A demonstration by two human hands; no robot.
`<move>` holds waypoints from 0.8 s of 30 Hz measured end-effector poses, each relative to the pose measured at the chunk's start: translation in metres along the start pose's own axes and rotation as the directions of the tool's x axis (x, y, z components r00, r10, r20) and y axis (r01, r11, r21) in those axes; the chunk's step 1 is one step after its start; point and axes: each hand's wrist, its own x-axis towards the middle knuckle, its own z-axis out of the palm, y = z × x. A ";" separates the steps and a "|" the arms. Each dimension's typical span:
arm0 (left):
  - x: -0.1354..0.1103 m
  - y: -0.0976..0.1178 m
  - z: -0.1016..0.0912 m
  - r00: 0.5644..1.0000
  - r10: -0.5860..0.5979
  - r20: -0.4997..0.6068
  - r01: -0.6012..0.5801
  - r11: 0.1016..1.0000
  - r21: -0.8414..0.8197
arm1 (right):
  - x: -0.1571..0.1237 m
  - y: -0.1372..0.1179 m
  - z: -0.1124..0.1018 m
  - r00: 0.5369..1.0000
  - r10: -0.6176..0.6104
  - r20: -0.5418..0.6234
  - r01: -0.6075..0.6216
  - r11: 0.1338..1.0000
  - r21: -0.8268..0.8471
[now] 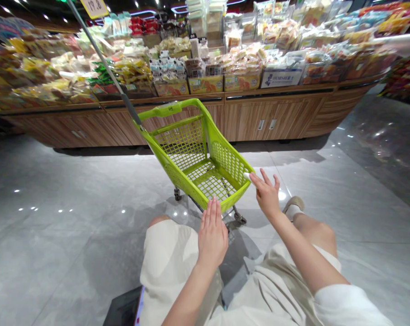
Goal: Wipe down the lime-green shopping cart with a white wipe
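A lime-green plastic shopping cart (221, 136) with latticed sides stands in front of my knees, its basket tilted up at the far end. My left hand (213, 235) lies flat with its fingers stretched out and together, their tips at the cart's near rim. Whether they touch the rim I cannot tell. At the basket's right corner is my right hand (266, 192), thumb and forefinger closing around a small white thing (247, 175) against the rim. Its other fingers are spread. What the white thing is does not show clearly.
Behind the cart runs a wood-fronted display counter (276, 117) heaped with packaged snacks. A grey pole (99, 54) with a price sign (95, 7) rises at the cart's left side. Glossy grey tiles (72, 194) cover the floor. Something black (121, 310) stands beside my left leg.
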 end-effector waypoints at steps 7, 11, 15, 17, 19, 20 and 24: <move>-0.003 -0.002 0.003 1.000 -0.016 -0.004 0.016 1.000 0.001 | -0.035 -0.075 0.000 0.921 -0.377 0.100 0.360 0.920 0.154; -0.002 -0.004 -0.001 1.000 0.007 0.020 -0.007 1.000 -0.001 | -0.002 -0.003 -0.001 0.972 -0.235 0.017 0.235 0.972 0.029; 0.002 0.001 0.002 1.000 0.002 0.012 -0.002 1.000 0.003 | 0.003 -0.002 0.001 0.996 -0.089 -0.008 0.089 0.996 -0.011; 0.002 0.004 0.004 1.000 -0.012 -0.003 0.012 1.000 0.005 | -0.014 -0.040 0.002 0.982 -0.180 0.047 0.178 0.983 0.054; 0.001 0.004 0.006 1.000 -0.023 -0.014 0.023 1.000 0.010 | -0.032 -0.074 0.001 0.953 -0.288 0.090 0.278 0.954 0.111; 0.000 0.003 0.006 1.000 -0.026 -0.015 0.026 1.000 0.012 | -0.037 -0.082 0.000 0.939 -0.331 0.098 0.318 0.939 0.128; -0.003 -0.002 0.000 1.000 -0.005 0.000 0.005 1.000 0.002 | -0.022 -0.036 -0.005 0.923 -0.376 0.085 0.368 0.925 0.099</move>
